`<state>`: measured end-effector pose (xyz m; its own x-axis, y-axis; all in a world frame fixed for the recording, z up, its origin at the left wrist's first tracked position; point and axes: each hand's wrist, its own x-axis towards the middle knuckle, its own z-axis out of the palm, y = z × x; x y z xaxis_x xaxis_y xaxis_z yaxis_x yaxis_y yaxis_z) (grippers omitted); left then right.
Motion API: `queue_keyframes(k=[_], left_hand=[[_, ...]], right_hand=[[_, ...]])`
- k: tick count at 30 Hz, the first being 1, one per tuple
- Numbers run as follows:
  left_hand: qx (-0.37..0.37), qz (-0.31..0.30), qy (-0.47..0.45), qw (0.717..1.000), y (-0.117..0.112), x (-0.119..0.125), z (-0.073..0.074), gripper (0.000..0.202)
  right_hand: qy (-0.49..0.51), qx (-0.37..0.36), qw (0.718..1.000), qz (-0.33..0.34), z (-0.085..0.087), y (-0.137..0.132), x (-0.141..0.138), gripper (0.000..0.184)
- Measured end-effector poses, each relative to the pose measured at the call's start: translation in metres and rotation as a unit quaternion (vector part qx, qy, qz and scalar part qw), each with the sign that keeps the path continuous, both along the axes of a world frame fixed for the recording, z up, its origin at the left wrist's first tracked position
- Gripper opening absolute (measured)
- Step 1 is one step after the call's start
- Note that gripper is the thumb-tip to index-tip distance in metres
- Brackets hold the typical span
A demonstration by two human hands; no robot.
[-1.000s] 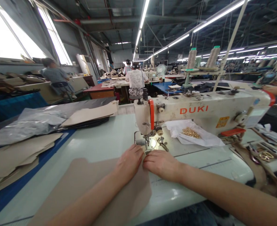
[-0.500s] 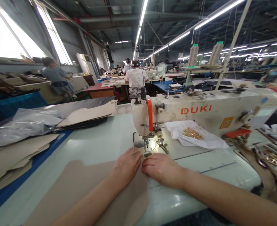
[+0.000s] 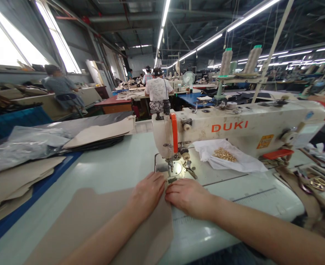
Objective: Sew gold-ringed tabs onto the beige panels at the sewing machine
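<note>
A large beige fabric panel (image 3: 107, 209) lies on the sewing table, its upper corner just in front of the needle area of a white sewing machine (image 3: 195, 127). My left hand (image 3: 148, 189) rests over that corner, fingers together and pressing the material. From the other side, my right hand (image 3: 188, 197) is closed with its fingertips at the panel's right edge, close to the left fingertips. Both thumbs are largely hidden. Behind my fingers, the metal needle plate (image 3: 176, 168) shows under the machine's head.
Gold-coloured small metal parts (image 3: 224, 154) sit on white wrapping (image 3: 251, 165) by the machine. Stacked beige pieces (image 3: 18, 180) and a clear plastic bag (image 3: 32, 141) occupy the left side. Thread cones (image 3: 226, 62) stand behind. A person (image 3: 158, 90) sits farther back.
The whole view has shifted slightly. Both hands and the beige panel hold nearly the same position by the needle plate.
</note>
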<state>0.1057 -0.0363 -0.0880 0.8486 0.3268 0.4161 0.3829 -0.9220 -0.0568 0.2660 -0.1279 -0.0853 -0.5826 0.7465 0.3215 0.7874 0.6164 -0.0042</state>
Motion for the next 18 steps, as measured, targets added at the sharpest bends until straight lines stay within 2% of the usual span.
queue_keyframes(k=[14, 18], left_hand=[[-0.043, 0.005, -0.012, 0.999, -0.0003, 0.0018, -0.0009, 0.023], [-0.079, 0.025, -0.003, 0.997, -0.0041, 0.0001, 0.0015, 0.019]], right_hand=[[0.009, 0.014, 1.000, -0.011, 0.0009, 0.0001, -0.0014, 0.018], [-0.003, 0.025, 0.999, -0.046, 0.0023, 0.0010, -0.0028, 0.016]])
